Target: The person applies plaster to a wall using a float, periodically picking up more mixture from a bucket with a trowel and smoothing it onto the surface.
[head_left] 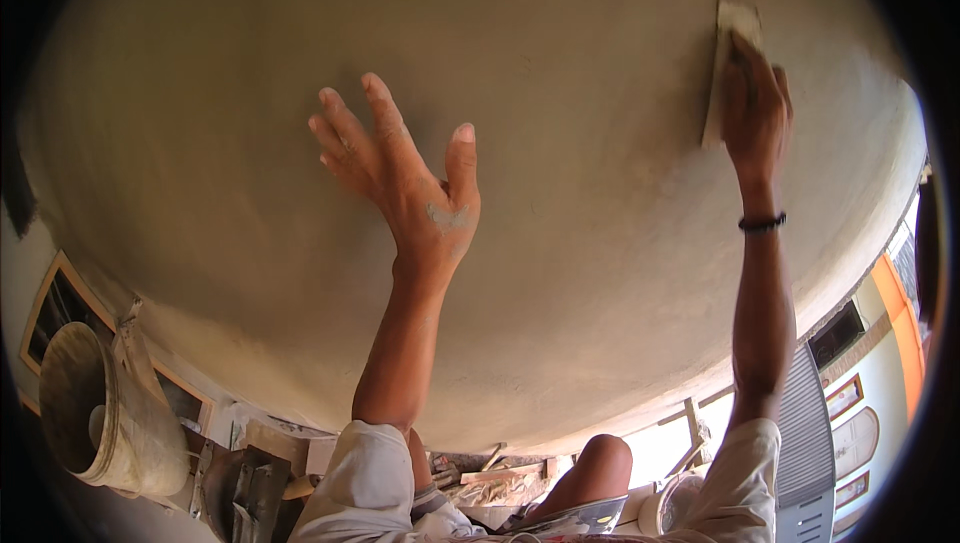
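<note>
A broad grey plastered surface (560, 273) fills most of the view above me. My right hand (755, 108) is raised against it at the upper right and presses a flat rectangular float (722, 53) onto the plaster; a dark bead bracelet sits on that wrist. My left hand (400, 168) is lifted near the middle with its fingers spread and its thumb up, holding nothing, close to or lightly touching the plaster. Smears of plaster mark the left wrist. Both forearms rise from pale short sleeves at the lower edge.
A plaster-caked bucket (100, 413) hangs at the lower left beside a framed window (55, 303). Wood scraps and debris (495, 478) lie far below. Orange and white walls with openings (860, 383) show at the lower right. My knee (600, 463) sits low centre.
</note>
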Tool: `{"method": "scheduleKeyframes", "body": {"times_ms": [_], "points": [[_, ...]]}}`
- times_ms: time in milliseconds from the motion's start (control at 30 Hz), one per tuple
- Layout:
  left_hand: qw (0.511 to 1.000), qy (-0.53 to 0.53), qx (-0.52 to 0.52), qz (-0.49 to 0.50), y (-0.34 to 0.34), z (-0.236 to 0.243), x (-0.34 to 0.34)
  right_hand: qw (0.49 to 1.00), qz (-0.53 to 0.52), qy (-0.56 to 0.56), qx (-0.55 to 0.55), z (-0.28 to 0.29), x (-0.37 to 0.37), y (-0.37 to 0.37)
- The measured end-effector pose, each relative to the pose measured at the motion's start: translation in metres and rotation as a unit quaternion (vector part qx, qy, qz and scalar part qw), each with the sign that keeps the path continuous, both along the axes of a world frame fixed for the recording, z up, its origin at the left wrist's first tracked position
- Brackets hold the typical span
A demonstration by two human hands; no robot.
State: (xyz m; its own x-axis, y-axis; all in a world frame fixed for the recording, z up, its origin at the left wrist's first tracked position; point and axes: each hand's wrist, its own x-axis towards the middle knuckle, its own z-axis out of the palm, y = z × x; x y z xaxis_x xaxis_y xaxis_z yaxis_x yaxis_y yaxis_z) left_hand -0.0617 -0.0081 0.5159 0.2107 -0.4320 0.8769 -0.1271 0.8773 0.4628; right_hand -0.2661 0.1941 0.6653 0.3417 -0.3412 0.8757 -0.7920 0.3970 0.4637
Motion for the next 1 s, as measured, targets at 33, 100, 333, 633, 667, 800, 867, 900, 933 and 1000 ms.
{"method": "scheduleKeyframes", "body": {"times_ms": [33, 100, 333, 633, 667, 800, 867, 900, 933, 1000], "points": [[1.000, -0.005, -0.001, -0.004, 0.004, -0.002, -0.004, 1.000, -0.011, -0.006, 0.003, -0.013, 0.015, -0.020], [1.000, -0.016, -0.012, 0.008, 0.004, 0.000, 0.000, 1.000, -0.013, -0.020, -0.001, -0.043, 0.053, -0.075], [0.999, -0.039, 0.012, 0.004, 0.014, 0.003, -0.007, 0.985, -0.017, -0.115, 0.131, -0.156, -0.029, 0.051], [0.994, -0.099, -0.050, -0.010, 0.037, -0.010, -0.028, 0.950, -0.063, -0.080, 0.296, -0.259, 0.000, 0.034], [0.993, -0.104, -0.060, -0.017, 0.043, -0.006, -0.034, 0.943, -0.100, -0.074, 0.310, -0.267, -0.040, 0.076], [0.988, -0.118, -0.101, -0.011, 0.064, 0.004, -0.042, 0.982, -0.007, -0.176, -0.074, -0.131, -0.073, 0.091], [0.983, -0.140, -0.114, -0.015, 0.078, -0.001, -0.057, 0.986, -0.019, -0.126, -0.107, -0.097, -0.041, 0.047], [0.981, -0.150, -0.123, -0.014, 0.084, 0.000, -0.062, 0.988, -0.014, -0.149, -0.047, -0.129, -0.019, 0.032], [0.974, -0.173, -0.144, -0.011, 0.087, 0.000, -0.068, 0.984, -0.008, -0.177, 0.013, -0.165, 0.001, 0.018], [0.959, -0.225, -0.173, -0.014, 0.093, -0.009, -0.078, 0.963, -0.034, -0.162, 0.211, -0.260, -0.009, 0.046]]}}
